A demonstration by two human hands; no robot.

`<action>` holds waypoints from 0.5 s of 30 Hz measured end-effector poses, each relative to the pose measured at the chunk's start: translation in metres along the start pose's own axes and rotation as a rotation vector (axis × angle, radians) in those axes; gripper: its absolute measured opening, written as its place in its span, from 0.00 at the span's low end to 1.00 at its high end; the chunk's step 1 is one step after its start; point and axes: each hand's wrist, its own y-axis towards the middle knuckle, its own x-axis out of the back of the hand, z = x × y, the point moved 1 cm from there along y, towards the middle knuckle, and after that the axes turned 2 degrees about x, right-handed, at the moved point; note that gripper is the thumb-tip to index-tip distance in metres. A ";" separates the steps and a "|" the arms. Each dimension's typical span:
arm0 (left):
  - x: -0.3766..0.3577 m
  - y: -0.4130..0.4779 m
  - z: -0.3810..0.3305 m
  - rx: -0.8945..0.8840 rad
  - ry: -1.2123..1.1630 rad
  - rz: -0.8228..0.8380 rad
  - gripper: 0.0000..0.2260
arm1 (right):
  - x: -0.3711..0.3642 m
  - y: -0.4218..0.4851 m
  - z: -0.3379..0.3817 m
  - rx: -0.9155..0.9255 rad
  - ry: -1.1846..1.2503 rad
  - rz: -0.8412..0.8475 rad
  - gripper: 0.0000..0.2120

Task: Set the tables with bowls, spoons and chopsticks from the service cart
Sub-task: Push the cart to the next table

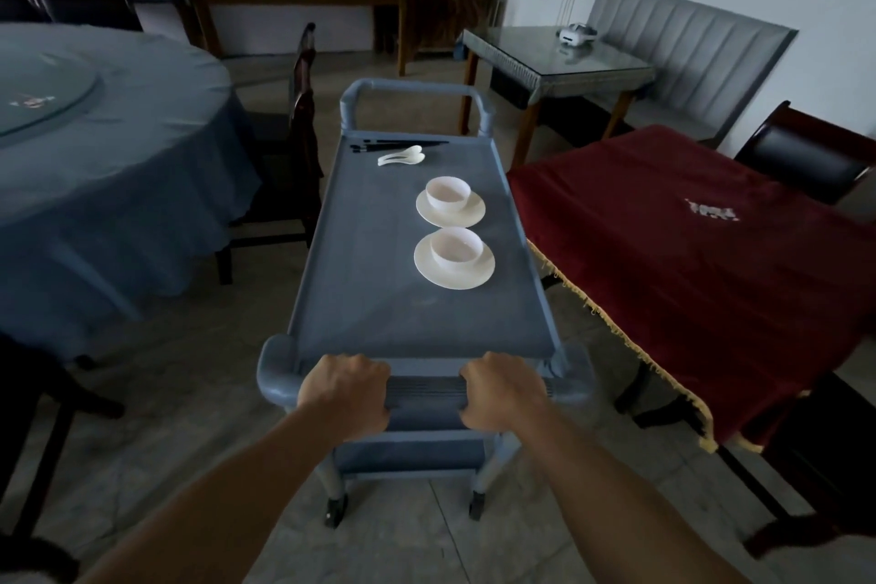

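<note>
Both our hands are wrapped around the near handle of the blue service cart, left hand and right hand set apart along the bar. On the cart's top, toward its right side, we see two white bowls, the near bowl and far bowl, each on a saucer. Beyond them lie white spoons and black chopsticks. A red-clothed table stands just right of the cart, a blue-clothed round table to the left.
</note>
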 end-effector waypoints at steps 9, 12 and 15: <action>0.010 0.105 0.015 0.030 -0.024 0.005 0.11 | 0.024 0.090 -0.061 0.031 -0.037 -0.003 0.13; 0.011 0.148 0.019 0.052 -0.033 -0.024 0.13 | 0.030 0.127 -0.086 0.043 -0.057 -0.027 0.15; 0.015 0.194 0.026 0.068 -0.020 -0.051 0.14 | 0.039 0.169 -0.114 0.055 -0.044 -0.029 0.15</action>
